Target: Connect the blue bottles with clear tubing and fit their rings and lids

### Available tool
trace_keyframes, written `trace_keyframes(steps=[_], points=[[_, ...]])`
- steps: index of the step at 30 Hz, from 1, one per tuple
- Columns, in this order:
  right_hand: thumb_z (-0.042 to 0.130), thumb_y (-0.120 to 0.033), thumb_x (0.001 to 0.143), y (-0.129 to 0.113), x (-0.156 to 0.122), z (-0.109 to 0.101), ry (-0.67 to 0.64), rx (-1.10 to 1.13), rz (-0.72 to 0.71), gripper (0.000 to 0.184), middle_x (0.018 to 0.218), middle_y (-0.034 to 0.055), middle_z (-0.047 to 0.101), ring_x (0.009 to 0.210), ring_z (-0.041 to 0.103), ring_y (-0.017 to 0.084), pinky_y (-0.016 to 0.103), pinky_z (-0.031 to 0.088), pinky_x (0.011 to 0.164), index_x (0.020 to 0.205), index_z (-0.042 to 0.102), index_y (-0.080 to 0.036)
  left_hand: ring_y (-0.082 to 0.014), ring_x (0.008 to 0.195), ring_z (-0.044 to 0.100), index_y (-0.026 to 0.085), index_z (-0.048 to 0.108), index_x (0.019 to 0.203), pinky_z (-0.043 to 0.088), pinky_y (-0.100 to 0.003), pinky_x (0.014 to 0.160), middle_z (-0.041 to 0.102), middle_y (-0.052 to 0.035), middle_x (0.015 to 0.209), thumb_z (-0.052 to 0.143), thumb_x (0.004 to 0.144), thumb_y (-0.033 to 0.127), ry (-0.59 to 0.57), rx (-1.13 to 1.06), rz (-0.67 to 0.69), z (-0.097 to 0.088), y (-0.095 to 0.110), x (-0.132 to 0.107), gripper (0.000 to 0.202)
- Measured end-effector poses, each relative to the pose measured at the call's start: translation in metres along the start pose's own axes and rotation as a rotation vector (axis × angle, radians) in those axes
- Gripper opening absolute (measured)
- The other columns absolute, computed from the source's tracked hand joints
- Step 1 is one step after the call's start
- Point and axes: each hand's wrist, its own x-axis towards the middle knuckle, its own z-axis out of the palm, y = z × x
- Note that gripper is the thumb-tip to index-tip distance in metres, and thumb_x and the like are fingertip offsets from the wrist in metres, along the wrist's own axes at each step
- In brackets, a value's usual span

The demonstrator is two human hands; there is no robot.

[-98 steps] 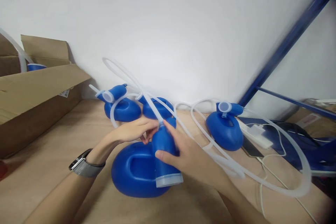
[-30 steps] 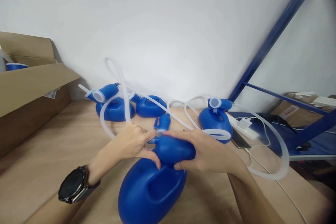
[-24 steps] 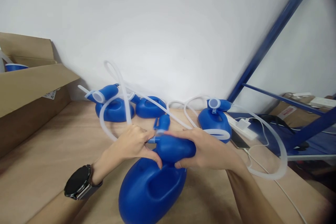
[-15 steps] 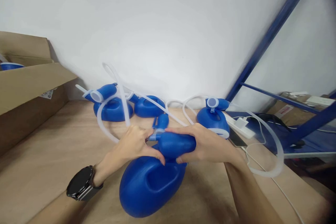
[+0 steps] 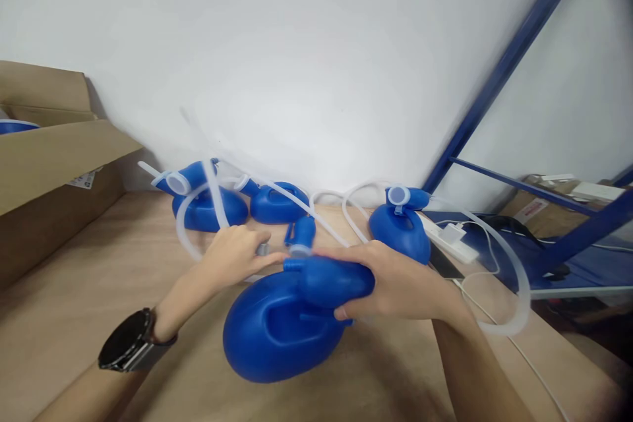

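Observation:
My right hand (image 5: 390,277) is wrapped round a blue rounded urinal head (image 5: 336,282) with a short spout on its left side. Beneath that head, a blue plastic urinal bottle (image 5: 267,343) with a handle opening rests on the table; the joint between them is partly hidden. To the left of the spout, my left hand (image 5: 235,254) is closed on a translucent tube (image 5: 215,194), whose grey-looking end (image 5: 262,249) shows between thumb and fingers. That end is apart from the spout. Just behind the held head lies another blue head (image 5: 302,231).
More blue bottles with heads and tubes stand along the wall: one at left (image 5: 210,208), one in the middle (image 5: 277,203), one at right (image 5: 399,232). An opened cardboard box (image 5: 64,165) is at far left. A power strip (image 5: 455,244), phone and cables lie by the blue rack (image 5: 494,92).
My left hand has moved left, away from the head's spout, taking the tube end with it. My right hand keeps its grip; the bottle sits slightly higher in view.

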Motion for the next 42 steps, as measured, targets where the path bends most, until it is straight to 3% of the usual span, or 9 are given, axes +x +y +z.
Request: trace_keyframes(steps=[6,10,17,22,26,31,35,38,42], points=[[0.094,-0.046,0.072,0.002,-0.004,-0.002,-0.001,-0.021,-0.098,0.084,0.134,0.0046,0.073,0.122,0.067,0.035,0.049,0.054,0.106,0.149,0.06,-0.037,-0.0345,0.106,0.067,0.02,0.071,0.117,0.048,-0.043,0.09,0.075,-0.0112,0.109,0.067,0.09,0.058,-0.229,0.005,0.136,-0.019,-0.022,-0.006,0.047],[0.094,-0.042,0.074,0.005,-0.007,-0.004,0.019,0.026,-0.195,0.084,0.14,0.0045,0.07,0.128,0.065,0.034,0.05,0.049,0.113,0.15,0.059,-0.036,-0.0272,0.11,0.068,0.026,0.071,0.122,0.051,-0.039,0.096,0.074,-0.0062,0.12,0.042,0.106,0.052,-0.304,-0.302,0.19,-0.039,-0.003,-0.02,0.042],[0.094,-0.046,0.074,-0.005,0.002,0.011,0.384,0.075,-0.262,0.09,0.143,0.0063,0.063,0.133,0.059,0.033,0.051,0.049,0.114,0.154,0.052,-0.04,-0.0282,0.107,0.071,0.035,0.046,0.151,0.063,-0.036,0.082,0.07,-0.0053,0.128,0.071,0.087,0.062,-0.102,-0.861,0.048,-0.051,0.049,-0.04,0.074],[0.095,-0.044,0.073,-0.013,0.01,0.029,0.467,0.072,-0.305,0.093,0.134,0.0057,0.065,0.122,0.065,0.03,0.046,0.055,0.107,0.155,0.051,-0.04,-0.0298,0.097,0.075,0.033,0.048,0.145,0.066,-0.038,0.071,0.071,-0.0078,0.122,0.082,0.077,0.06,-0.024,-1.028,-0.114,-0.046,0.051,-0.037,0.081],[0.088,-0.058,0.077,-0.01,0.019,0.034,0.654,0.321,-0.21,0.088,0.135,0.0083,0.068,0.126,0.064,0.031,0.047,0.053,0.109,0.153,0.053,-0.031,-0.0322,0.106,0.073,0.033,0.056,0.134,0.066,-0.039,0.079,0.072,-0.0058,0.121,0.083,0.081,0.051,0.117,-1.022,-0.065,-0.049,0.035,-0.032,0.062],[0.048,-0.068,0.102,-0.007,0.024,0.038,0.602,0.56,-0.143,0.06,0.135,0.0085,0.066,0.112,0.07,0.024,0.036,0.061,0.09,0.146,0.051,-0.028,-0.0325,0.127,0.064,0.034,0.055,0.129,0.062,-0.04,0.096,0.063,-0.0037,0.143,0.085,0.08,0.043,0.304,-0.828,0.13,-0.051,0.027,-0.033,0.058],[0.04,-0.067,0.104,-0.012,0.026,0.049,0.643,0.577,-0.058,0.048,0.103,0.0026,0.069,0.078,0.069,0.019,0.031,0.06,0.066,0.128,0.055,-0.028,-0.0297,0.115,0.072,0.031,0.053,0.121,0.066,-0.036,0.085,0.07,-0.0056,0.131,0.082,0.08,0.049,0.185,-0.774,0.089,-0.054,0.034,-0.035,0.053],[0.044,-0.061,0.105,-0.014,0.027,0.056,0.705,0.392,-0.033,0.039,0.099,0.0022,0.069,0.082,0.069,0.021,0.032,0.057,0.07,0.119,0.058,-0.027,-0.0334,0.108,0.074,0.03,0.056,0.127,0.067,-0.039,0.077,0.072,-0.0087,0.129,0.084,0.074,0.057,0.031,-0.718,0.032,-0.05,0.04,-0.036,0.066],[0.045,-0.051,0.106,-0.013,0.028,0.059,0.781,0.171,-0.157,0.032,0.104,0.0046,0.072,0.096,0.068,0.025,0.036,0.051,0.086,0.116,0.061,-0.025,-0.0392,0.128,0.064,0.03,0.055,0.141,0.055,-0.055,0.107,0.066,-0.0104,0.144,0.084,0.072,0.058,0.144,-0.534,0.076,-0.032,0.049,-0.034,0.08]])
